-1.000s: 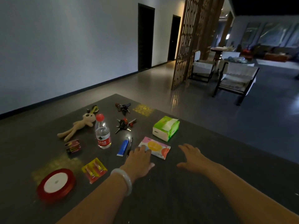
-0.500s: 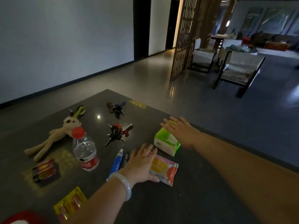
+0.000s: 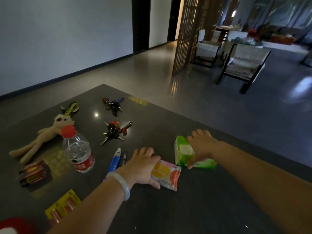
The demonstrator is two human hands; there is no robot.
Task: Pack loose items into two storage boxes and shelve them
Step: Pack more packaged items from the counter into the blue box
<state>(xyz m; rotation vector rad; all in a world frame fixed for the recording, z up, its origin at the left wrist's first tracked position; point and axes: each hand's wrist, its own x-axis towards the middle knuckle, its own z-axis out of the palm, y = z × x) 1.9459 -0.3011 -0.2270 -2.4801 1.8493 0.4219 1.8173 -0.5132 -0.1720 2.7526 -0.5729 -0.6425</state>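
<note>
Loose items lie on a dark table [image 3: 194,210]. My left hand [image 3: 143,166] holds a colourful flat wipes pack [image 3: 167,176], fingers over its far-left edge and thumb along its near edge. My right hand [image 3: 202,146] grips a green tissue pack [image 3: 183,152], fingers over its far side and thumb on its near face; the pack is tilted. A blue tube [image 3: 114,161] and a pen [image 3: 124,157] lie just left of my left hand. No storage box is in view.
Left of the hands are a water bottle [image 3: 77,152], a plush toy [image 3: 42,137], two key bunches [image 3: 114,130] [image 3: 113,104], a dark battery box [image 3: 33,174], a yellow battery card [image 3: 63,206] and a red tape roll [image 3: 11,227]. Chairs [image 3: 243,65] stand beyond the table's edge.
My right hand reached forward from the table onto the green tissue pack, closed round it and tilted it. My left hand settled on the wipes pack. The view moved closer.
</note>
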